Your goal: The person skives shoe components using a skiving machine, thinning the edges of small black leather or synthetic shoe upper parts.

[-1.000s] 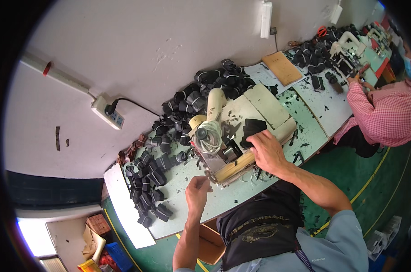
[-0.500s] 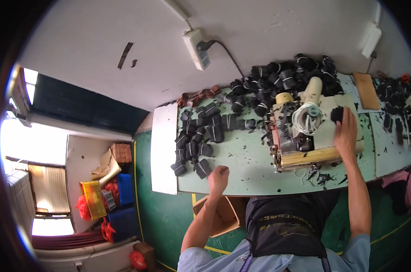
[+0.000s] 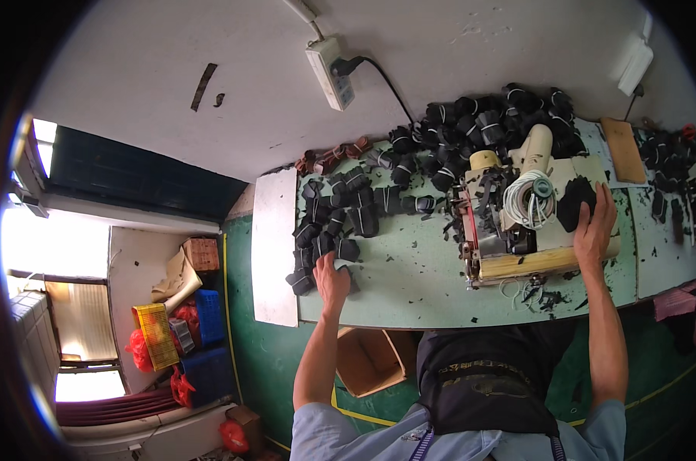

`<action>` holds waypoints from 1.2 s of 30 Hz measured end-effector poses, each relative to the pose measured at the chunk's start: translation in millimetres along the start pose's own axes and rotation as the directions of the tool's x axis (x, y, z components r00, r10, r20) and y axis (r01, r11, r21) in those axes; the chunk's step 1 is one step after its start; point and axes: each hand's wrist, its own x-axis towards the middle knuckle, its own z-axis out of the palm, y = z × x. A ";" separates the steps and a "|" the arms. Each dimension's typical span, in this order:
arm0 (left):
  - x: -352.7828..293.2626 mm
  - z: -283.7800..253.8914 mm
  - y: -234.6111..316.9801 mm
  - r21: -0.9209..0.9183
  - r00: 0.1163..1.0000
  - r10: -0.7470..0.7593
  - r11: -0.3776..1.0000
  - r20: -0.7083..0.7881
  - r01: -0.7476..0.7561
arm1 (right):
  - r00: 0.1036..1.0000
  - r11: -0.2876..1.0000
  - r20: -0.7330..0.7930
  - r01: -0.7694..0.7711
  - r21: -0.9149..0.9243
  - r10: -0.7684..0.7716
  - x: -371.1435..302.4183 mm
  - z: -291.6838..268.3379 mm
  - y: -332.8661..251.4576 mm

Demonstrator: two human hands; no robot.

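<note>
My left hand point(image 3: 332, 286) reaches over the near end of the black tied bundles on the left of the table. Its fingers are bent onto a dark bundle point(image 3: 353, 280), which the hand partly covers. On the right, my right hand point(image 3: 596, 229) grips a stack of black cut pieces point(image 3: 575, 203), thumb against it and fingers along its right side. The stack is above the pale top of a small machine point(image 3: 517, 219), beside a coil of white cord point(image 3: 529, 200). Several more black bundles point(image 3: 363, 220) lie close to my left hand.
A heap of black bundles point(image 3: 488, 127) lines the wall behind the machine. Brown bundles point(image 3: 334, 156) lie at the far left, near a white board point(image 3: 276, 250). Black scraps litter the green tabletop point(image 3: 417, 284). Below its front edge stands a cardboard box point(image 3: 372, 361).
My left hand has moved left and forward onto the bundles. My right hand has shifted slightly right, with its fingers spread more, and the black stack shows a broader face.
</note>
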 end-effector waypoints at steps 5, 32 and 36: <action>24.0 7.1 24.7 0.299 0.960 0.208 0.919 0.190 -0.258 | 0.999 0.999 -0.045 -0.012 0.040 0.013 -2.2 -0.6 0.2; -137.6 -40.9 175.0 -0.360 0.288 0.492 0.056 0.822 0.931 | 0.854 0.746 0.385 0.004 0.666 -0.349 -115.4 -64.5 -181.1; -142.0 -42.2 184.7 -0.367 0.291 0.357 0.166 0.887 0.915 | 0.852 0.767 0.388 0.026 0.641 -0.353 -119.4 -63.1 -178.9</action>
